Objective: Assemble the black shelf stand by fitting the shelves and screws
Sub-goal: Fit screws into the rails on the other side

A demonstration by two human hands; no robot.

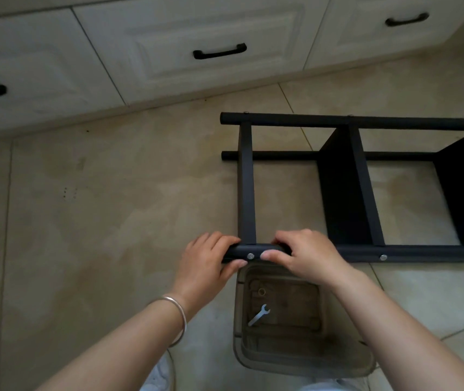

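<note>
The black shelf stand (363,187) lies on its side on the tiled floor, running off the right edge. Two dark shelf panels sit between its round tubes; a flat crossbar (246,182) spans the left end. My left hand (211,258) wraps the left end of the near tube (422,253). My right hand (301,252) grips the same tube just to the right. A silver screw head (250,256) shows between my hands, and another screw head (383,257) sits farther right.
A tan plastic container (304,359) stands below the tube, holding a small silver wrench (259,314) and a brass ring (262,291). White cabinet drawers with black handles (219,52) line the far side. Beige floor tiles (98,207) spread to the left.
</note>
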